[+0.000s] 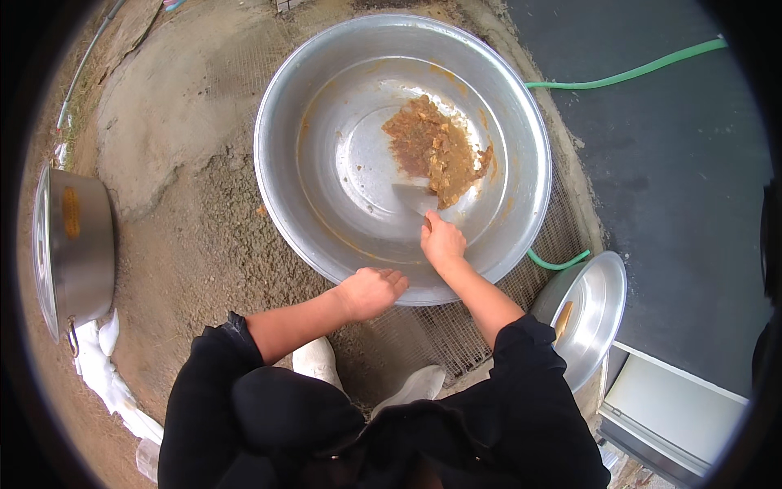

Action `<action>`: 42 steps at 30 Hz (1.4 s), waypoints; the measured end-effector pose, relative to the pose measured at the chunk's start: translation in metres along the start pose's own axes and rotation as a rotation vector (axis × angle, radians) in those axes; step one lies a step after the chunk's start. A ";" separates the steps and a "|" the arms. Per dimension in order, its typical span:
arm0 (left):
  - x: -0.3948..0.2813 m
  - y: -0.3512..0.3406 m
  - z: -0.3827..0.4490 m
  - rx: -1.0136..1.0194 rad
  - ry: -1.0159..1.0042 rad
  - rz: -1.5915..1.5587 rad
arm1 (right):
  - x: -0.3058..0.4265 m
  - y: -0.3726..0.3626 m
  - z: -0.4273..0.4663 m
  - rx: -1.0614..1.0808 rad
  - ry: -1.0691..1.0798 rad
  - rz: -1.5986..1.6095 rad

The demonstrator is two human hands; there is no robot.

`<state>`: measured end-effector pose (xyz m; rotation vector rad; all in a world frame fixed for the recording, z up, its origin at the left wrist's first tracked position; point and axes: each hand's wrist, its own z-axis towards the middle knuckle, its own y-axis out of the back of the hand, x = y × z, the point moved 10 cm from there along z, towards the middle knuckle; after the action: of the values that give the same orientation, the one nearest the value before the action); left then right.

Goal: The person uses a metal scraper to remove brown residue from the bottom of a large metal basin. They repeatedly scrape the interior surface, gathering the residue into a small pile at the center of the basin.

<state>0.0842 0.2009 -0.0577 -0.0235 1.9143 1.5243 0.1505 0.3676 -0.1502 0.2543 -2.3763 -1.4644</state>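
A large round aluminium basin (360,244) lies before me on the ground. My right hand (444,240) reaches over its near side and grips the handle of a flat-bladed metal scraper (416,198). The blade is down in the basin, its right end touching a heap of brown, lumpy paste (437,147) that spreads right of the middle. My left hand (375,292) is on the near rim with its fingers bent over the edge. Thin brown smears mark the basin's inner wall.
A lidded metal pot (85,244) stands far left on rough concrete. At the right, a smaller metal basin (586,324) leans tilted beside a metal drain grating (440,333). A green hose (635,73) runs over the dark surface (666,202). My white boots (317,360) are close to the large basin.
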 end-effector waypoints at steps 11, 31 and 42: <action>0.007 -0.001 0.003 0.027 0.012 -0.020 | 0.051 -0.019 -0.007 0.275 0.150 -0.038; 0.010 0.031 -0.005 -0.303 -0.050 -0.001 | 0.040 0.010 0.002 0.239 0.004 -0.113; 0.009 0.013 -0.004 -0.090 0.015 -0.113 | 0.021 0.031 0.051 0.117 -0.073 0.365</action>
<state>0.0704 0.2048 -0.0509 -0.1801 1.8234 1.5369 0.1132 0.4174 -0.1393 -0.2007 -2.4080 -1.1853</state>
